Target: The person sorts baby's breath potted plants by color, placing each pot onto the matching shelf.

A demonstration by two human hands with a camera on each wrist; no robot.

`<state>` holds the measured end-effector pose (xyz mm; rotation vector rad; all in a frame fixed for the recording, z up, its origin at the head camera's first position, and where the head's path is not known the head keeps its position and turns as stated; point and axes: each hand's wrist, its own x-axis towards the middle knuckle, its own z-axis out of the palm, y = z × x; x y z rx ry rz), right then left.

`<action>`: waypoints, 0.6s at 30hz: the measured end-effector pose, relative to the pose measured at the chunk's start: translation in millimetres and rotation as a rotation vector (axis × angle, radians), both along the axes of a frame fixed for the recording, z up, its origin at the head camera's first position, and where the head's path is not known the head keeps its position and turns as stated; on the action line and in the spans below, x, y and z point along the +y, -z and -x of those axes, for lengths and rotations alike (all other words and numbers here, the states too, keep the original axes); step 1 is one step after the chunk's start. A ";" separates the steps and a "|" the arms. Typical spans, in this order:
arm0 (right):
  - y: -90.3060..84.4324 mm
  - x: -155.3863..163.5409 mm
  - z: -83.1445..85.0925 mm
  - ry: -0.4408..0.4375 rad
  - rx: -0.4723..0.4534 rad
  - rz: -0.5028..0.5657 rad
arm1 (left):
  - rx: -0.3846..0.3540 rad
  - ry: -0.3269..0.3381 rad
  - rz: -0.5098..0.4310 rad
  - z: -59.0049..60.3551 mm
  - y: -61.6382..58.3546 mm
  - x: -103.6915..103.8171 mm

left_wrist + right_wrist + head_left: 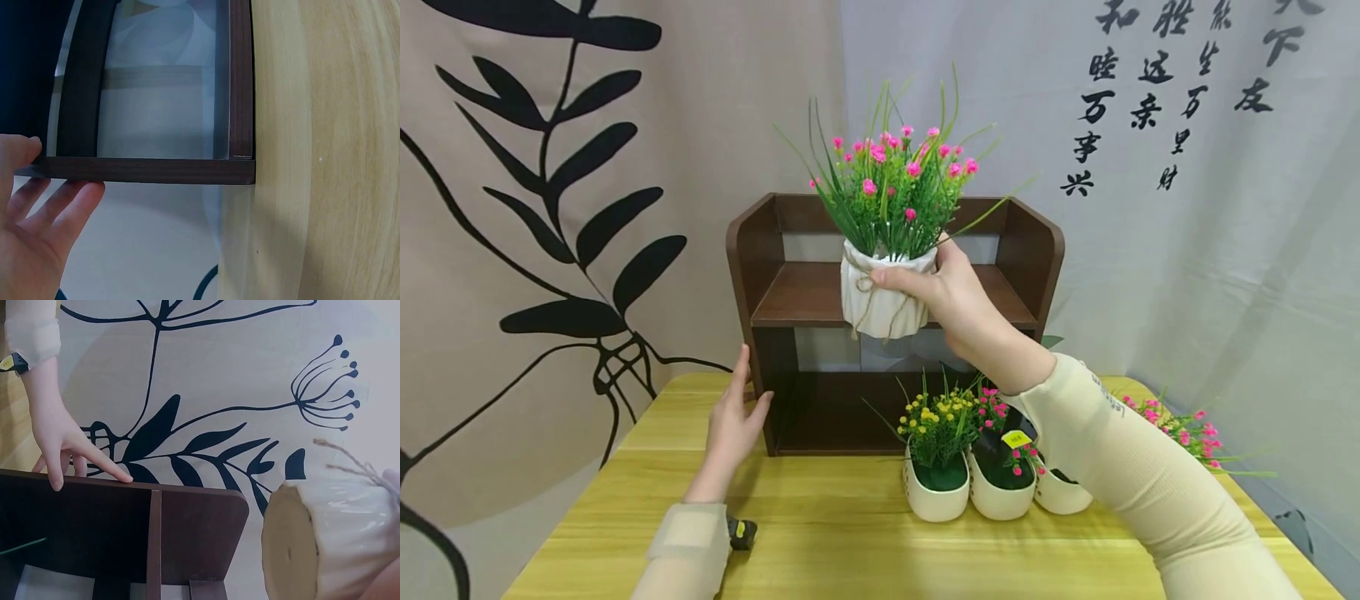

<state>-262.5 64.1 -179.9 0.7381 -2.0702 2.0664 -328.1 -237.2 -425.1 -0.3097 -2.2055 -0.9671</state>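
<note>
My right hand [958, 300] grips a white pot [883, 304] tied with twine, its thumb across the front. Pink flowers [913, 169] and long green grass rise from the pot. Held upright, it overlaps the upper board of a dark brown two-tier shelf [891, 292] in the head view. The right wrist view shows the pot's tan underside [289, 547]. At the shelf's left side panel [150, 170], my left hand [733, 425] has its thumb on the inner side and its fingers against the outside.
Several white oval pots [936, 500] with yellow and pink flowers stand at the shelf's right front. More pink flowers [1180, 429] show behind the right sleeve. The wooden table [820, 542] carries the shelf; a printed curtain [700, 125] hangs behind.
</note>
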 end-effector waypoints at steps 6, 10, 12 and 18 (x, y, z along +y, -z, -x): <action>-7.6 -0.6 5.7 -0.010 0.014 0.002 | 0.004 -0.001 0.003 0.4 -0.1 0.4; -12.9 -2.3 10.0 -0.020 0.036 0.008 | 0.011 -0.001 0.009 0.3 0.4 0.9; -15.5 -3.7 12.2 -0.024 0.042 0.017 | 0.012 -0.001 0.014 0.3 0.3 1.0; -22.0 -7.8 21.9 -0.023 0.029 0.035 | 0.024 -0.002 0.035 0.5 -0.3 1.2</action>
